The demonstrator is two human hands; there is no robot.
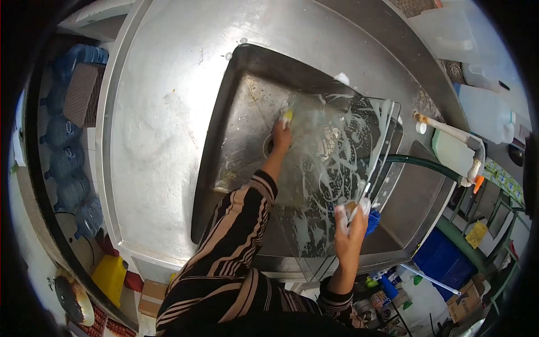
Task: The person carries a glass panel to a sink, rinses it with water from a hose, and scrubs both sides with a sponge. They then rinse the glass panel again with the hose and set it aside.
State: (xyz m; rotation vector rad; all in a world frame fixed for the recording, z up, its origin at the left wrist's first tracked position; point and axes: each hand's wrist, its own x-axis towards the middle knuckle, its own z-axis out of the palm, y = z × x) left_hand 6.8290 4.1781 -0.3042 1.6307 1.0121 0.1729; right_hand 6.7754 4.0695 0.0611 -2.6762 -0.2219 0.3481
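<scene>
A large clear glass sheet [331,154], streaked with white suds, leans at a tilt inside the metal sink basin [224,112]. My left hand [282,135] is closed around a small yellow sponge [288,115] covered in foam, at the sheet's left side. Foam coats the fingers of my right hand [349,227], which grips the sheet by its edge on the right. Just beyond that hand sits a blue scrubbing mesh [372,221], partly hidden by the fingers.
A dark green hose [421,161] runs into the basin from a pipe tap [474,151] at the right. The steel counter [163,112] surrounds the basin. Blue water jugs [64,132] stand at the left, and clear plastic containers [488,106] at the upper right.
</scene>
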